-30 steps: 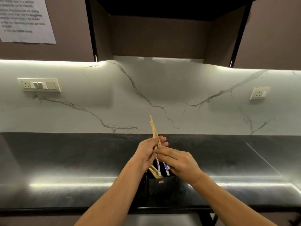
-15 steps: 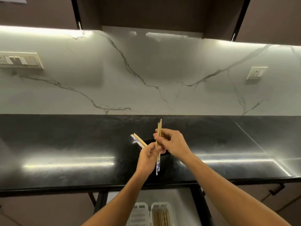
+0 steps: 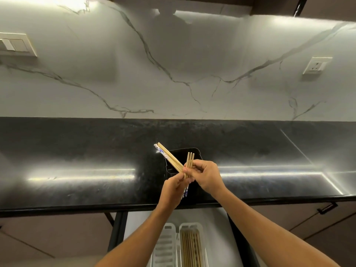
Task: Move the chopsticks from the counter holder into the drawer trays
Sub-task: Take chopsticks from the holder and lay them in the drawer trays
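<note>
Both hands are raised together over the front part of the black tabletop [image 3: 77, 151], each busy with chopsticks. The left hand [image 3: 174, 189] is clenched round a slanted bundle of chopsticks [image 3: 169, 158], whose free ends point up and away to that hand's left, one of them showing a blue-and-white pattern. The right hand [image 3: 206, 176], touching the left at the fingertips, pinches three upright chopsticks [image 3: 190, 160] between thumb and fingers. Their plain ends stand above its knuckles and their patterned ends hang down just beside the left hand's fingers. The two sets cross where the hands meet. Just behind the hands sits the black holder [image 3: 196, 150], partly hidden by them; its inside is too dark to make out. Below the wrists, past the tabletop's front edge, the drawer [image 3: 215, 228] stands open with two pale trays side by side. The left tray [image 3: 166, 245], under the left forearm, shows a ribbed floor. The right tray [image 3: 192, 225], between the forearms, holds a row of wooden chopsticks [image 3: 190, 249] laid lengthwise.
</note>
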